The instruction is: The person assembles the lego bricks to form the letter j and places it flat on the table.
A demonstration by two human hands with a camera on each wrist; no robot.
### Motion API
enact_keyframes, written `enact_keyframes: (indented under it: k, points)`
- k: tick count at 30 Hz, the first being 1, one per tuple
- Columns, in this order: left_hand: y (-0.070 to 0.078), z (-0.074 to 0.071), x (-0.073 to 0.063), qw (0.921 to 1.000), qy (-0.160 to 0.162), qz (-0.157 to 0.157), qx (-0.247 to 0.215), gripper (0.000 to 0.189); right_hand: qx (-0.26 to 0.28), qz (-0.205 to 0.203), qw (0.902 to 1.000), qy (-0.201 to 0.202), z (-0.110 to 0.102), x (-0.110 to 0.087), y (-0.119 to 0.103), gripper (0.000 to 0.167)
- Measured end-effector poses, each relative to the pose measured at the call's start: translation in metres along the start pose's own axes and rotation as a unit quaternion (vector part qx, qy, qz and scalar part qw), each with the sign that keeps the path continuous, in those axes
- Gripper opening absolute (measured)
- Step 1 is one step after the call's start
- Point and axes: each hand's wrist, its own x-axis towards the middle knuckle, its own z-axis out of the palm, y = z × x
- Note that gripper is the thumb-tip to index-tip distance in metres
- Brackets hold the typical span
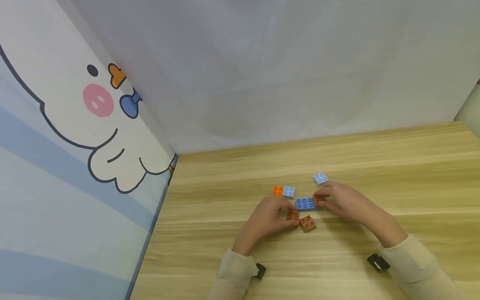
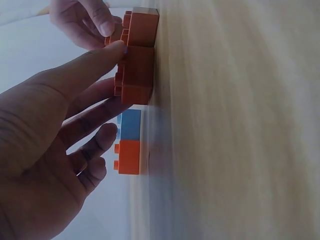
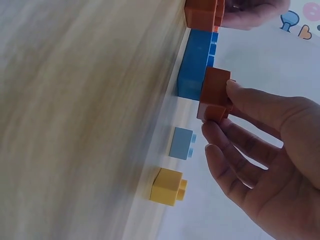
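My right hand [image 1: 346, 202] pinches a reddish-brown toy building brick [image 3: 215, 92] between thumb and fingers, at stud level over the right end of a long blue brick [image 1: 305, 203]. My left hand [image 1: 268, 218] has thumb and index finger around a second brown brick [image 1: 293, 216], which sits on the table just below the blue brick's left end. Beside it, near the left thumb tip, lies a third brown brick [image 1: 308, 223], turned at an angle. The left hand's other fingers are loosely bent in the left wrist view.
Beyond the left hand, an orange brick [image 1: 278, 191] and a light blue brick [image 1: 288, 191] stand side by side. Another light blue brick [image 1: 320, 178] lies past the right fingertips. A yellow brick [image 3: 166, 186] shows in the right wrist view. The wooden table [image 1: 210, 175] meets a pale wall behind.
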Motion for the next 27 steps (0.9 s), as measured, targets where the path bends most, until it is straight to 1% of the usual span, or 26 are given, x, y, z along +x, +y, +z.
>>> enact_keyframes:
  k: [3, 7, 12, 15, 18, 22, 25, 27]
  points:
    - [-0.001, 0.001, -0.003, 0.9998, -0.013, -0.007, -0.011, 0.032, 0.001, 0.001, 1.0000, 0.001, 0.001, 0.000, 0.000, 0.022]
    - [-0.003, 0.001, -0.004, 0.9998, -0.020, 0.004, -0.010, 0.032, 0.003, -0.001, 1.0000, 0.002, 0.001, -0.001, 0.000, 0.022]
    - [-0.008, 0.001, -0.003, 0.9996, -0.017, 0.020, -0.006, 0.028, 0.003, -0.004, 1.0000, 0.003, 0.002, -0.001, 0.000, 0.022]
    - [-0.009, -0.001, -0.002, 0.9997, -0.006, 0.023, -0.010, 0.026, 0.002, -0.005, 1.0000, 0.004, 0.001, -0.001, -0.001, 0.021]
    - [-0.010, -0.004, -0.001, 0.9997, 0.006, 0.011, -0.020, 0.028, 0.004, -0.005, 1.0000, 0.006, 0.001, -0.002, -0.001, 0.021]
    - [-0.009, -0.009, 0.000, 0.9997, 0.018, -0.006, -0.017, 0.033, 0.005, -0.004, 1.0000, 0.005, 0.001, -0.002, -0.001, 0.021]
    - [-0.007, -0.011, 0.002, 0.9995, 0.030, -0.006, -0.011, 0.035, 0.005, -0.004, 1.0000, 0.005, 0.002, -0.002, 0.000, 0.021]
    - [-0.005, -0.013, 0.004, 0.9991, 0.038, -0.004, -0.018, 0.035, 0.004, -0.005, 1.0000, 0.005, 0.002, -0.002, 0.000, 0.021]
